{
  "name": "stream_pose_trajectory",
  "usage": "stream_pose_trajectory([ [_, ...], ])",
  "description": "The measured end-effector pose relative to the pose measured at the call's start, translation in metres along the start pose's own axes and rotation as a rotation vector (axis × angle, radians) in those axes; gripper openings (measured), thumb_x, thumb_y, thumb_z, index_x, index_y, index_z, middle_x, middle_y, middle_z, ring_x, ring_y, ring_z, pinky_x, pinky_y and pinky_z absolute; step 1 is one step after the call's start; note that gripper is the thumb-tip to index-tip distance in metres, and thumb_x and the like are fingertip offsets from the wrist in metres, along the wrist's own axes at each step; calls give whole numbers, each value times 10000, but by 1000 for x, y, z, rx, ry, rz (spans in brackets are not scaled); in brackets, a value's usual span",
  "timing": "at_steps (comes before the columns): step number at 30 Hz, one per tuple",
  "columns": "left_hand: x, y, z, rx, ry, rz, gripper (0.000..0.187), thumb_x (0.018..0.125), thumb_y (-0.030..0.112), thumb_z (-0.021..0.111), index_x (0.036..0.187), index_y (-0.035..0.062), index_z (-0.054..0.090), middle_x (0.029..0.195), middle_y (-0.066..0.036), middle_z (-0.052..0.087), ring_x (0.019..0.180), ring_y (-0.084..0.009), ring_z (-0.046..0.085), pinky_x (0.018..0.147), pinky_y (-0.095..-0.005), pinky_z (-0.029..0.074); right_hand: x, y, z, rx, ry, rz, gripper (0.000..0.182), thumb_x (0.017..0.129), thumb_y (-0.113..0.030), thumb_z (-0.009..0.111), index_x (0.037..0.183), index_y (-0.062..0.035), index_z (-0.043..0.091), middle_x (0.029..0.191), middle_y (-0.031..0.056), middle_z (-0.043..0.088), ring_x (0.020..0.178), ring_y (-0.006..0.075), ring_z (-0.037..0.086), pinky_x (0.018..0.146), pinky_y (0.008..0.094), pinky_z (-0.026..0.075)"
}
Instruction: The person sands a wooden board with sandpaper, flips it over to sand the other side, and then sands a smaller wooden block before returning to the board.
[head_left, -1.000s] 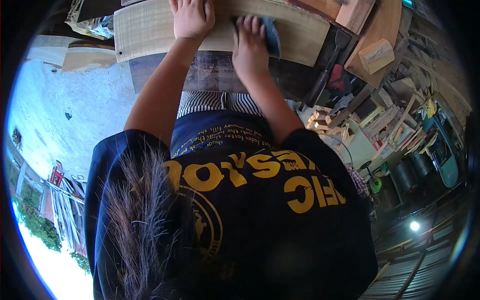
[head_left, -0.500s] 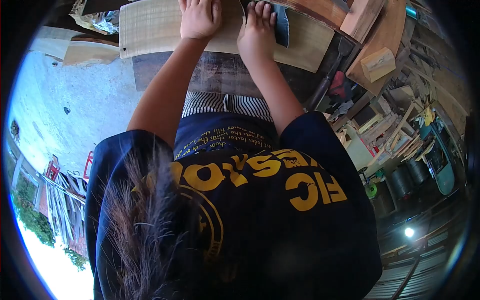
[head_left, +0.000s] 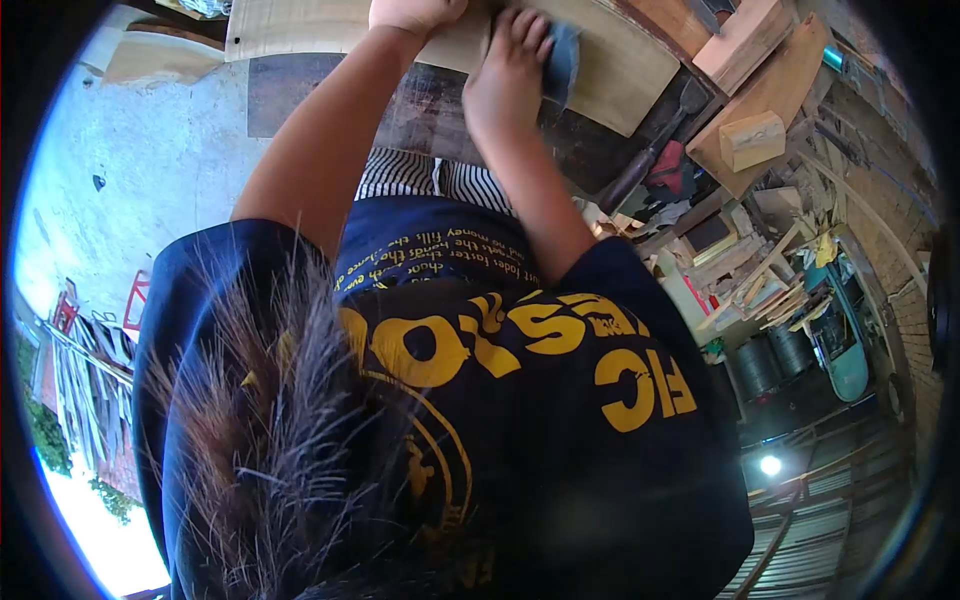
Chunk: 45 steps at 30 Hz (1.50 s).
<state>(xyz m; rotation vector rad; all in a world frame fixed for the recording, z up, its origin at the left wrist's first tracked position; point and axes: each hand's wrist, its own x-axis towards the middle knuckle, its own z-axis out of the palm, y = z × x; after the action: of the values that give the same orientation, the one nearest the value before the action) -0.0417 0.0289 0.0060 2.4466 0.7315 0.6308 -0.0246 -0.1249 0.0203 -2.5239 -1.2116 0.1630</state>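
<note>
A pale wooden board [head_left: 625, 75] lies across a dark workbench [head_left: 420, 110] at the top of the view. My left hand [head_left: 415, 12] presses flat on the board, partly cut off by the top edge. My right hand [head_left: 508, 72] is just to the right of it, fingers closed over a blue-grey sanding pad [head_left: 563, 52] held against the board's surface. Both forearms reach up from my dark blue shirt with yellow lettering.
A dark-handled tool [head_left: 645, 165] lies on the bench right of the board. A small wood block [head_left: 752, 140] sits on a plank beyond it. Wood offcuts [head_left: 745, 275] and dark barrels [head_left: 775, 360] crowd the right. Concrete floor [head_left: 150, 170] lies to the left.
My right hand has slid the pad along the board, away and then back toward me. The view has shifted, so my left hand now sits at the top edge.
</note>
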Motion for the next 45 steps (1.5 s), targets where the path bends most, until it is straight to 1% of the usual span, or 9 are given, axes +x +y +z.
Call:
stream_pose_trajectory([
  [9, -2, -4, -1, -54, 30, 3, 372, 881, 158, 430, 1226, 23, 468, 1303, -169, 445, 1292, -324, 335, 1083, -493, 182, 44, 10, -2, -11, 119, -74, 354, 882, -104, 446, 1180, 84, 475, 1204, 278, 504, 1171, 415, 444, 1015, 454, 335],
  [15, -1, -2, -4, -101, 4, -20, 377, 883, 159, 428, 1231, 20, 467, 1295, -172, 452, 1290, -325, 337, 1088, -491, 178, -62, 25, -6, 177, -198, 17, 524, 907, -307, 455, 1372, -83, 364, 1439, 175, 295, 1313, 437, 244, 1078, 529, 171],
  [19, 3, 0, -7, -73, -7, -5, 381, 880, 160, 429, 1231, 18, 468, 1293, -172, 454, 1291, -325, 337, 1089, -489, 177, 11, 23, -14, -52, -166, -51, 508, 872, -502, 450, 1345, -321, 417, 1487, 83, 234, 1343, 453, 139, 1066, 601, 19],
  [23, 2, 2, -12, -68, -40, 5, 387, 879, 169, 422, 1230, 12, 467, 1294, -169, 459, 1294, -324, 336, 1087, -487, 179, 15, 35, -12, -226, -217, -146, 517, 866, -524, 436, 1345, -329, 417, 1500, 75, 203, 1362, 450, 49, 1012, 675, -53],
  [30, 4, 6, -9, -56, -51, -2, 406, 884, 178, 411, 1249, 3, 450, 1293, -182, 455, 1291, -338, 339, 1084, -491, 173, -23, 131, -39, -235, -98, 367, 583, 903, -501, 360, 1440, -326, 217, 1520, 150, 51, 1361, 469, -10, 947, 724, -94],
  [35, -1, -7, -5, -169, -8, 48, 444, 902, 213, 400, 1289, -5, 412, 1329, -189, 424, 1300, -370, 316, 1088, -494, 160, 35, 1, -2, -317, -289, -53, 572, 847, -506, 443, 1383, -328, 354, 1519, 105, 108, 1381, 412, 3, 962, 728, -94],
  [38, 0, -8, -3, -361, 143, -65, 407, 876, 197, 377, 1231, 30, 485, 1302, -153, 470, 1233, -353, 403, 1066, -468, 230, 23, 40, -9, -352, -278, -82, 546, 890, -515, 346, 1402, -327, 317, 1526, 78, 91, 1382, 404, 23, 971, 715, -103],
  [44, 0, -15, 3, -197, 28, 37, 379, 847, 175, 452, 1215, 119, 517, 1312, -107, 460, 1282, -295, 363, 1101, -492, 132, -27, 168, -73, 131, -212, 382, 642, 942, -503, 275, 1444, -112, 186, 1509, 146, 129, 1391, 334, 106, 1095, 535, 50],
  [45, 0, -14, 1, -197, 38, 44, 379, 847, 175, 452, 1215, 119, 517, 1312, -107, 460, 1282, -295, 363, 1101, -492, 132, -44, 187, -69, 346, -188, 865, 688, 937, -529, 300, 1393, -13, 283, 1444, 223, 267, 1347, 349, 245, 1098, 437, 171],
])
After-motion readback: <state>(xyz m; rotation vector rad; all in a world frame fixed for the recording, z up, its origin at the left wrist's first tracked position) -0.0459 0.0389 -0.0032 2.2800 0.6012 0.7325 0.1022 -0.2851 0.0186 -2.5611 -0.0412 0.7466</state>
